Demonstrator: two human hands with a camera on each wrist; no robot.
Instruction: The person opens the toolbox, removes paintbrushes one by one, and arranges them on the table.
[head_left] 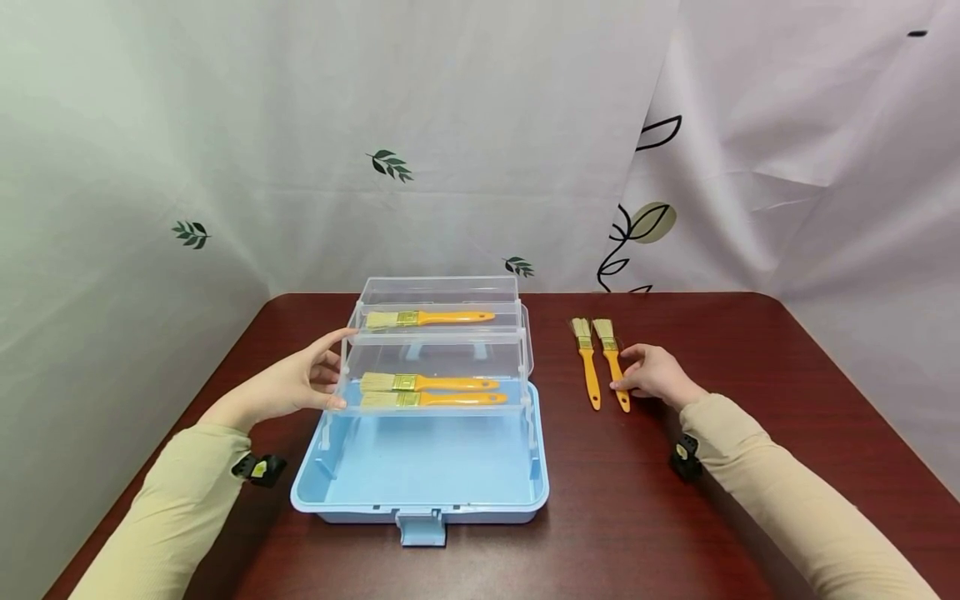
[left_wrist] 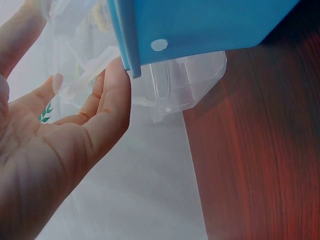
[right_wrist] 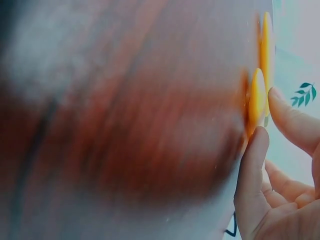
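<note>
So the right hand (head_left: 654, 375) is reaching onto the nearer-right of the two loose brushes (head_left: 612, 362) lying on the table, right of the box. Thumb and fingertips are touching the orange handle low down, near its tail end. The right wrist view shows fingertips against the handle but not wrapped around it yet, so I'd call that hand relaxed and touching, not actually gripping.

The left hand (head_left: 300, 383) is steadying the clear fold-out trays (head_left: 438, 358) of the blue toolbox (head_left: 420, 475), fingers straight against the left wall, thumb up by the top tier. It's bracing more than clutching anything.

My take on doing this bit well: pinch only the one handle, since the second loose brush (head_left: 587, 360) is lying just beside it and would be easy to drag along. Lift it level, bristles pointing the same way as the ones already stowed. Keep the left hand bracing, because those stacked trays look like they'd swing on their arms if bumped.

Three brushes are already sitting in the trays, one in the far upper tier (head_left: 429, 317) and two side by side in the lower tier (head_left: 431, 390).

All of it is sitting on a dark reddish wood table (head_left: 750, 467), with pale cloth printed with leaves (head_left: 390, 165) hanging behind.
</note>
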